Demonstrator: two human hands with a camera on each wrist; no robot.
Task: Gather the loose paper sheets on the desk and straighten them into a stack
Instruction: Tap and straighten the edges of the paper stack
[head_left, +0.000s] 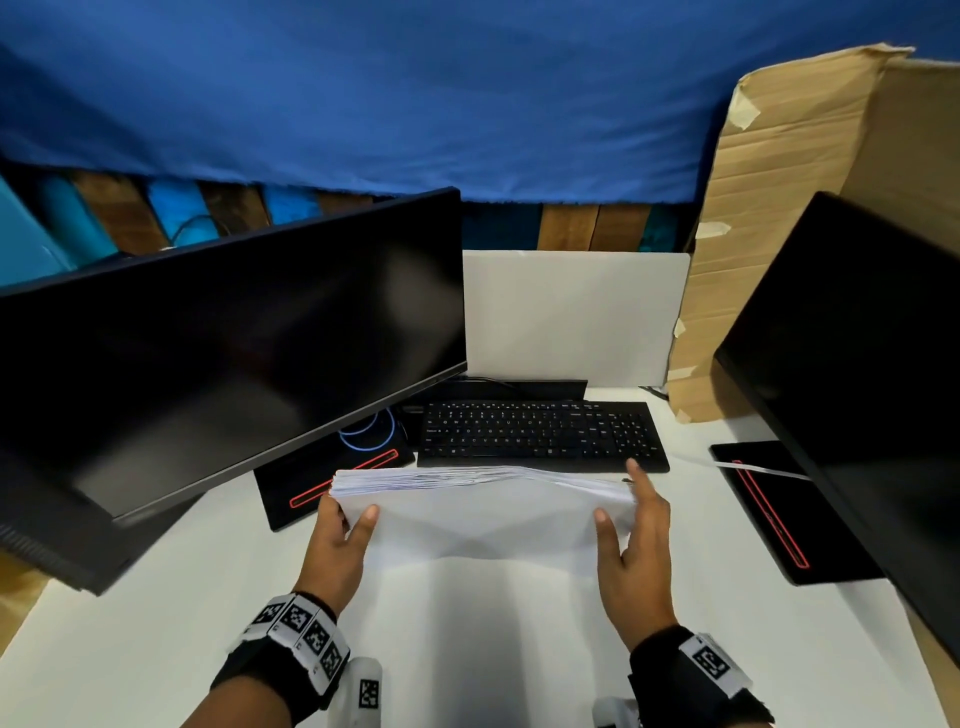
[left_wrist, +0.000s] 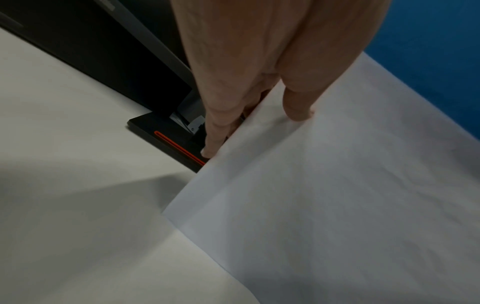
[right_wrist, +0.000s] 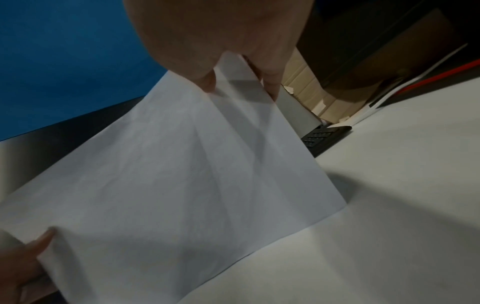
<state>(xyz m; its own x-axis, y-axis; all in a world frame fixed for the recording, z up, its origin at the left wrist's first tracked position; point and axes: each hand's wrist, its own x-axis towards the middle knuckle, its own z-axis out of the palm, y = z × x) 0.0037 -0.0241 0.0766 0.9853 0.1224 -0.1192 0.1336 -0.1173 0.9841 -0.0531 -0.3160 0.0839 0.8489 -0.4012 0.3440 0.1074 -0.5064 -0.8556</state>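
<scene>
- We hold the stack (head_left: 483, 512) upright on its lower long edge on the bench (head_left: 156, 639), in front of the keyboard (head_left: 540, 434), between the two monitor bases.
- Our left hand (head_left: 340, 540) grasps the left short edge: thumb on the near face, fingers (left_wrist: 218, 131) down the far side.
- Our right hand (head_left: 631, 540) pinches the right short edge, thumb on the near face and the other fingers (right_wrist: 270, 82) behind; one finger points up past the top corner.
- The top edge looks uneven: sheets fan out and sag toward the right, so we judge the squaring as under way, not done.
- To do it well, we should loosen both grips just enough for the sheets to slide, then tap the lower edge flat on the bench so the pages drop level.
- Next we would turn the stack onto a short edge and tap again, keeping our palms flat against the sides as guides.
- A hard squeeze would lock the skew in; too slack a hold lets the near sheet, which already shows creases, buckle or slip out.
- One more sheet (head_left: 763, 470) seems to lie on the right base (head_left: 763, 512), near the right monitor; we should add it before the final tap.
</scene>
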